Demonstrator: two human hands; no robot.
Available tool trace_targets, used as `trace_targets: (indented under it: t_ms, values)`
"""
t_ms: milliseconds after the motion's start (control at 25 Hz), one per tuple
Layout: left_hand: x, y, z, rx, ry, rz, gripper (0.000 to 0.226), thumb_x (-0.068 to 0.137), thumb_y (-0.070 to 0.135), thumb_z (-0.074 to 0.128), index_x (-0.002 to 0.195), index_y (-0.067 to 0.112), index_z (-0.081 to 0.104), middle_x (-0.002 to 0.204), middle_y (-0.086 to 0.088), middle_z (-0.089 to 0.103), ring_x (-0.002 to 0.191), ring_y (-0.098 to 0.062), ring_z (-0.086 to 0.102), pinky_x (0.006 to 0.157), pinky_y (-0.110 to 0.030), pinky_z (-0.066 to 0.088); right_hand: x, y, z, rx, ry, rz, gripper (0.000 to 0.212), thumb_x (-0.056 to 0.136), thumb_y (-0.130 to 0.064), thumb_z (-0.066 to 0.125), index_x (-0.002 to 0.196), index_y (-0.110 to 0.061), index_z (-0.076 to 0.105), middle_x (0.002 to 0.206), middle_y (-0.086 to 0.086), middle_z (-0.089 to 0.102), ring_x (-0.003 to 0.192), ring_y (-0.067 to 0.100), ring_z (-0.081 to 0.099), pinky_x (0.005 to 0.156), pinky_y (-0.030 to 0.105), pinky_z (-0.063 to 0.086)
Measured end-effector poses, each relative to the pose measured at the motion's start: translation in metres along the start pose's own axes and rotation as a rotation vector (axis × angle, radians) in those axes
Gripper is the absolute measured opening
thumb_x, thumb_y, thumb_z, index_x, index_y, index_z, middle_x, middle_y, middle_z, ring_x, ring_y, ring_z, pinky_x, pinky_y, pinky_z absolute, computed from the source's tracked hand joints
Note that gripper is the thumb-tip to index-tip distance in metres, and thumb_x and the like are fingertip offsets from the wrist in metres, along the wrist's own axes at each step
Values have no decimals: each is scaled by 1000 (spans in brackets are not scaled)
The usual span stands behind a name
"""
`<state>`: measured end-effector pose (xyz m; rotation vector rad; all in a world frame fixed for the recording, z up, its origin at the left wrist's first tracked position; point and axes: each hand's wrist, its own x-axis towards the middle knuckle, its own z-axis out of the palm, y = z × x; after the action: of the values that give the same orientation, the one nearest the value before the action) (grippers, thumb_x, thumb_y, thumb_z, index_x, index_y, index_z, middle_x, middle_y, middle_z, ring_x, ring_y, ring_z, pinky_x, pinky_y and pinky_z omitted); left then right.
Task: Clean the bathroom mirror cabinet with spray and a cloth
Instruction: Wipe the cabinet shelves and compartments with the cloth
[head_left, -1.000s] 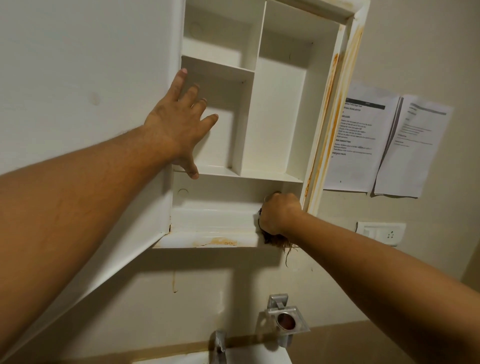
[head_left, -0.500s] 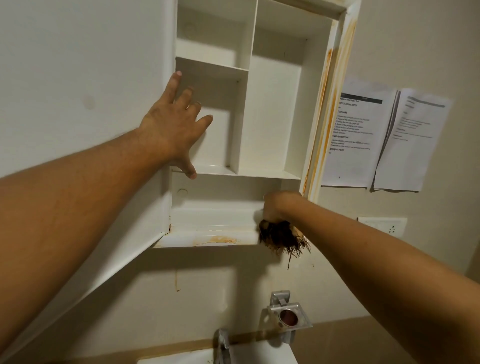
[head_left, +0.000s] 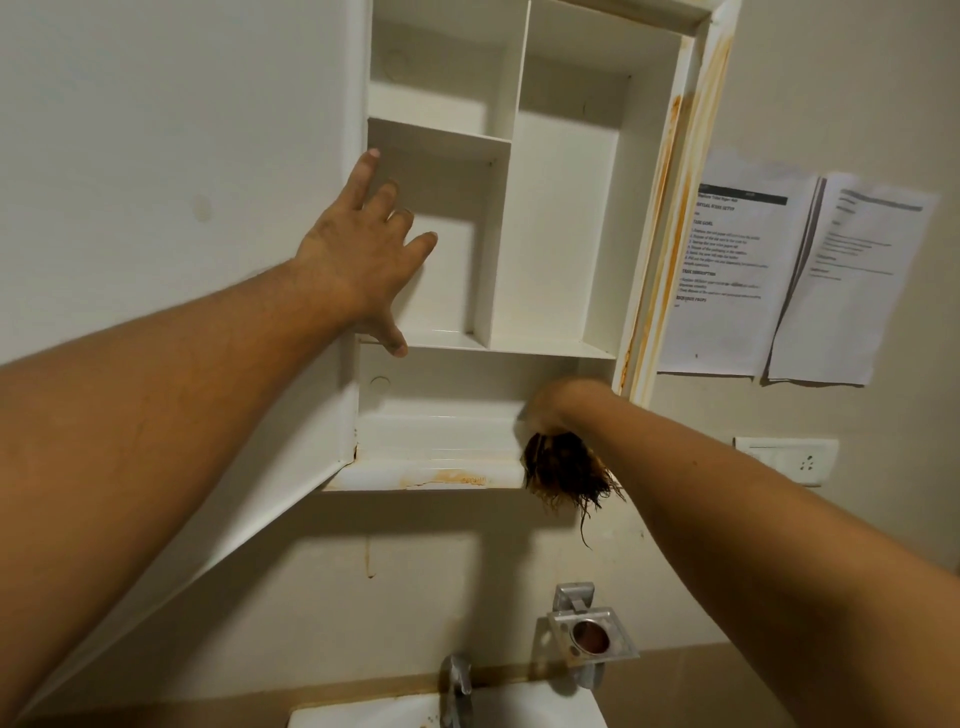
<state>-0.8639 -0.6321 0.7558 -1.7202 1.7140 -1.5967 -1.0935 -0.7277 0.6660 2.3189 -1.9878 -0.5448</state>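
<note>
The right hand (head_left: 558, 410) grips a frayed dark-brown cloth (head_left: 563, 475) hanging below its fist, at the white plastic cabinet (head_left: 566, 208) bottom ledge; the left hand (head_left: 363, 254), up-left, spreads straight fingers.

Papers (head_left: 727, 270), socket (head_left: 787, 460), tap (head_left: 457, 680), perhaps a cup holder (head_left: 589, 634)

White cabinet shelf (head_left: 441, 431), rust-stained lip, brown cloth (head_left: 561, 467) at right edge

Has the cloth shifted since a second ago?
Yes. The cloth, gripped by the right hand, now hangs lower, past the cabinet ledge.
</note>
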Motion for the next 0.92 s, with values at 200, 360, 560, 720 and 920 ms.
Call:
trace_targets:
  t_ms: [200,360,560,720,920]
  values:
    - [0,1,2,-4,-4,-7,134,62,104,38,164,21,12,161,-13,37,153,-42,19,120,-68,-6,-7,-9,13,-151,156,96,54,91,-66,58,107,-15,67,94,4,65,95,25,64,83,34,51]
    - [1,2,3,7,-4,-15,135,61,104,35,164,20,9,162,-11,36,154,-41,19,120,-68,-5,-19,-66,20,27,500,-196,27,90,-36,65,105,-15,73,106,9,70,95,29,66,86,37,55]
    - [-1,2,4,25,-1,-23,136,59,106,30,163,20,11,160,-9,39,152,-39,22,120,-67,-5,-14,-124,66,377,685,-696,44,105,-38,44,146,-26,55,142,13,52,123,40,45,105,49,41]
    - [-1,2,2,6,-2,-21,136,60,105,33,163,20,11,159,-8,40,152,-39,22,120,-67,-5,-10,-51,72,346,683,-624,64,100,-67,31,151,-30,45,151,5,51,131,31,54,105,45,46]
    - [-1,1,2,-21,-4,-11,136,60,105,36,163,19,12,155,-8,45,151,-39,25,120,-67,-6,-3,3,78,179,664,-226,83,93,-84,21,145,-23,42,137,13,46,108,35,62,90,47,56]
